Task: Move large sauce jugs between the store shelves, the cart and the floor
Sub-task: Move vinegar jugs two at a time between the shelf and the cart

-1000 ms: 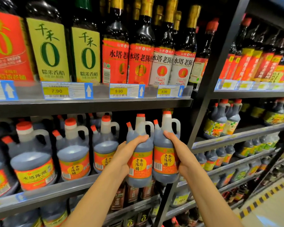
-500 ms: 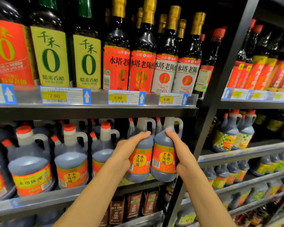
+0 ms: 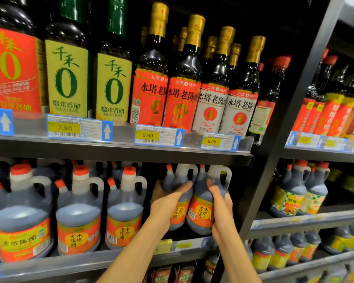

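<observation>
Lower centre of the frame: our left hand (image 3: 168, 203) wraps the shoulder of one sauce jug (image 3: 177, 198), and our right hand (image 3: 219, 201) grips the body of a second jug (image 3: 200, 211) just beside it, the two touching. Both sit at the right end of the middle shelf (image 3: 110, 256), their bases at or just above its front lip; we cannot tell which. Left of them, three matching jugs (image 3: 78, 217) stand upright. Above, tall vinegar bottles (image 3: 182, 78) line the upper shelf behind price tags (image 3: 157, 135).

Both forearms are bare up to the bottom edge, with no sleeves visible. The left hand (image 3: 168, 203) and right hand (image 3: 220, 199) wear no gloves, rings or watch.
</observation>
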{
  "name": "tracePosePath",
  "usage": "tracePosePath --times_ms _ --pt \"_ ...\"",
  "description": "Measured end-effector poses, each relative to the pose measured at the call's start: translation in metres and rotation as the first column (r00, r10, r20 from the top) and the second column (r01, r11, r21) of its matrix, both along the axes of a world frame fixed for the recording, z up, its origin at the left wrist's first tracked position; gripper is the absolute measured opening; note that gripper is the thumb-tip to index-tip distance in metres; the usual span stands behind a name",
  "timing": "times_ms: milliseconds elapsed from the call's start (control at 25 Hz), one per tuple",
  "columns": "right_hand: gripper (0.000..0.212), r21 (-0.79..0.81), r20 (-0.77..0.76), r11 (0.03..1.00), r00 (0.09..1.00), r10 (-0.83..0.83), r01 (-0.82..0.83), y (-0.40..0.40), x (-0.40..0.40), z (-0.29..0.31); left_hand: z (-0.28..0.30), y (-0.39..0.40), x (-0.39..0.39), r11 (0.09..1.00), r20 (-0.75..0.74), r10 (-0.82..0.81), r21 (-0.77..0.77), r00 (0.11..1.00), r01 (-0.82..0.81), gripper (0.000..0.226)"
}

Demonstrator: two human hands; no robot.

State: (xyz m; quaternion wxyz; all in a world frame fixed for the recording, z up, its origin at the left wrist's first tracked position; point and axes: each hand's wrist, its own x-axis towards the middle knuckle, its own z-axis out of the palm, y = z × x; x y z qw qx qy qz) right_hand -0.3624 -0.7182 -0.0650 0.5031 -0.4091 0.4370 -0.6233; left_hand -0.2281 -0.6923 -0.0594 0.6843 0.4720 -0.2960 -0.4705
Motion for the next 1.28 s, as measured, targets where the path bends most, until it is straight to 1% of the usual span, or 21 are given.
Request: tracePosePath --times_ms 40,120,240,280,320,400,520,560,600,640,680,760,800,880,960,1040,1080,1120,1200,1280 --pt "0.047 0.018 -0.011 0.999 0.999 -0.033 0.033 -0.005 0.002 -0.007 -0.005 -0.004 -0.001 1.0 0.001 0.023 0.004 1.0 -0.023 0.065" --pt "0.061 0.055 -0.038 0.995 0.996 -0.076 0.078 -0.012 0.008 -0.019 -0.016 -0.011 0.0 0.998 0.014 0.061 0.01 0.998 -0.061 0.077" --pt "0.089 0.099 -0.074 0.993 0.996 -0.058 0.065 -0.016 0.015 -0.033 -0.026 -0.02 0.001 0.993 0.053 0.114 0.034 0.992 -0.116 0.093" --pt "0.096 0.099 -0.081 0.994 0.996 -0.045 0.053 -0.018 0.015 -0.035 -0.027 -0.023 0.003 0.991 0.072 0.116 0.052 0.991 -0.12 0.094" --pt "0.099 0.092 -0.081 0.995 0.996 -0.029 0.037 -0.02 0.014 -0.036 -0.026 -0.023 0.004 0.991 0.095 0.117 0.059 0.989 -0.122 0.09" --pt "0.093 0.083 -0.067 0.997 0.998 0.013 -0.007 -0.023 0.011 -0.036 -0.028 -0.029 0.007 0.986 0.119 0.125 0.093 0.985 -0.136 0.073" --pt "0.062 0.078 -0.051 0.996 0.998 0.041 -0.037 -0.029 0.008 -0.039 -0.031 -0.033 0.012 0.97 0.187 0.138 0.174 0.973 -0.171 0.071" --pt "0.056 0.069 -0.055 0.997 0.998 0.044 -0.04 -0.03 0.008 -0.04 -0.032 -0.033 0.012 0.97 0.191 0.142 0.171 0.971 -0.175 0.064" --pt "0.055 0.063 -0.056 0.997 0.997 0.049 -0.046 -0.03 0.008 -0.041 -0.031 -0.031 0.011 0.974 0.187 0.142 0.149 0.972 -0.171 0.056" --pt "0.06 0.061 -0.062 0.997 0.996 0.058 -0.054 -0.03 0.008 -0.041 -0.031 -0.029 0.01 0.975 0.182 0.156 0.13 0.971 -0.181 0.056" --pt "0.068 0.059 -0.074 0.996 0.995 0.067 -0.063 -0.03 0.008 -0.041 -0.033 -0.028 0.008 0.974 0.191 0.164 0.124 0.968 -0.189 0.066" --pt "0.082 0.059 -0.105 0.997 0.992 0.063 -0.057 -0.028 0.008 -0.04 -0.035 -0.021 0.002 0.965 0.244 0.208 0.105 0.947 -0.239 0.099" --pt "0.088 0.053 -0.127 0.998 0.991 0.044 -0.037 -0.027 0.007 -0.04 -0.038 -0.018 -0.001 0.958 0.286 0.241 0.08 0.927 -0.274 0.108" --pt "0.092 0.044 -0.183 0.999 0.983 -0.014 0.023 -0.025 0.004 -0.041 -0.045 -0.012 -0.01 0.939 0.366 0.297 0.057 0.882 -0.34 0.112" --pt "0.09 0.052 -0.177 0.998 0.984 -0.03 0.04 -0.021 0.003 -0.046 -0.047 -0.006 -0.019 0.913 0.446 0.33 0.074 0.832 -0.401 0.117" --pt "0.093 0.075 -0.147 0.996 0.988 -0.04 0.052 -0.015 0.009 -0.049 -0.049 -0.007 -0.025 0.881 0.466 0.366 0.105 0.805 -0.462 0.117" --pt "0.096 0.087 -0.161 0.994 0.986 -0.051 0.065 -0.015 0.012 -0.051 -0.05 -0.009 -0.027 0.869 0.46 0.384 0.114 0.801 -0.482 0.115" --pt "0.094 0.097 -0.18 0.992 0.982 -0.06 0.078 -0.014 0.016 -0.052 -0.05 -0.01 -0.029 0.862 0.451 0.402 0.106 0.797 -0.495 0.112" --pt "0.079 0.1 -0.168 0.992 0.984 -0.063 0.081 -0.016 0.02 -0.053 -0.051 -0.012 -0.03 0.86 0.43 0.428 0.077 0.795 -0.505 0.105" --pt "0.07 0.094 -0.143 0.994 0.988 -0.048 0.062 -0.022 0.022 -0.053 -0.053 -0.015 -0.027 0.863 0.412 0.433 0.067 0.802 -0.5 0.101"
